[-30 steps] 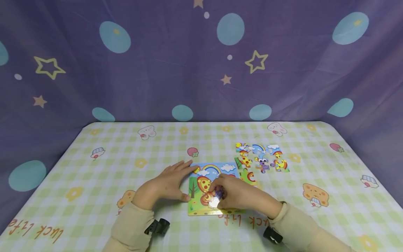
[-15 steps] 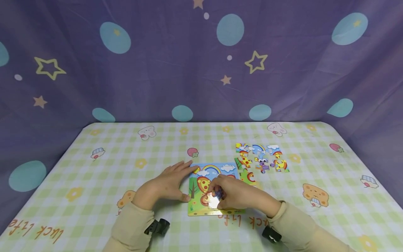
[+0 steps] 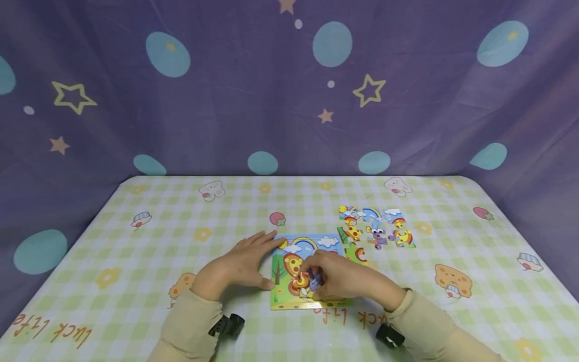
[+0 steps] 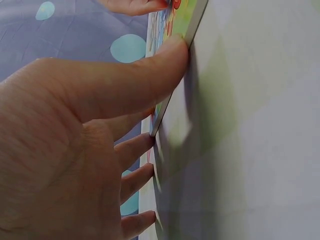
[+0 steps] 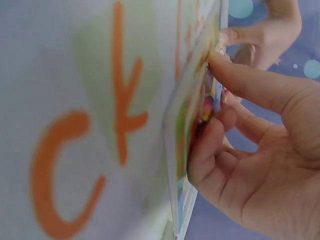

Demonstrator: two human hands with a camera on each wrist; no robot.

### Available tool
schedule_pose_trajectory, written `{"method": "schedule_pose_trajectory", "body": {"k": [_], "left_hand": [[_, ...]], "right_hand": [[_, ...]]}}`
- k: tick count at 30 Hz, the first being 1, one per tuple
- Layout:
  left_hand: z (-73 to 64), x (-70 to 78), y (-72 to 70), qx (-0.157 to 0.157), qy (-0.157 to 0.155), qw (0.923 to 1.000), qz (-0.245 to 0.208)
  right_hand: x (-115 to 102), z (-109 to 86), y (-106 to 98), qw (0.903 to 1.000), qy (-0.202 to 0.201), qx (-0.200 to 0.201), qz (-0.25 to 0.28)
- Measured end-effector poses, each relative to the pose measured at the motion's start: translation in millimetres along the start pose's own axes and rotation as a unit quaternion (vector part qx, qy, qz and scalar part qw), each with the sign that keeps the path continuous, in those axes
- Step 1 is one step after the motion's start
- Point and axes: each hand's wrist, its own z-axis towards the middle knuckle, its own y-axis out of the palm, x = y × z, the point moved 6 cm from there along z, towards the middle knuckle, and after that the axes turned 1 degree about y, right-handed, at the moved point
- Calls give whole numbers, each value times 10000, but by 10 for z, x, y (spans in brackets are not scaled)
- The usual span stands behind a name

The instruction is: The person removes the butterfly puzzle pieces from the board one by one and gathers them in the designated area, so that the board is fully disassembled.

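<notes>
A colourful jigsaw board (image 3: pixel 282 300) with a rainbow picture lies flat near the table's front. My left hand (image 3: pixel 239 264) rests at its left side, fingers spread, the thumb touching the board edge (image 4: pixel 196 25) in the left wrist view. Over the lower middle of the board, my right hand (image 3: pixel 336 276) pinches a jigsaw piece (image 3: pixel 304 289) between thumb and curled fingers. That piece sits low at the board's surface; the hand hides part of it. In the right wrist view the fingertips of my right hand (image 5: pixel 260 145) are against the board's picture side.
Several loose jigsaw pieces (image 3: pixel 376 235) lie right of and behind the board. One green piece (image 3: pixel 356 253) sits close to the board's right edge. A checked tablecloth (image 3: pixel 135 281) covers the table, with a purple curtain (image 3: pixel 217 115) behind it.
The piece under my right hand has shifted or tilted slightly: its bright glare has faded and its picture shows more. My left hand and the loose pieces have not moved.
</notes>
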Motion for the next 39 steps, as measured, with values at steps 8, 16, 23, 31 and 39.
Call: {"method": "schedule_pose_trajectory", "body": {"k": [8, 16, 23, 31, 39], "left_hand": [[4, 4, -9, 0, -5, 10000, 46], [-17, -1, -17, 1, -76, 10000, 28], [-23, -19, -17, 17, -93, 9999, -67], [-14, -23, 0, 22, -128, 9999, -53], [-20, 1, 8, 36, -47, 10000, -70]], "right_hand": [[35, -25, -52, 9993, 52, -106, 364], [17, -25, -58, 9979, -62, -258, 594], [46, -62, -102, 9964, 101, -249, 802], [127, -208, -304, 9964, 198, -151, 810], [206, -349, -517, 9983, 366, -139, 430]]}}
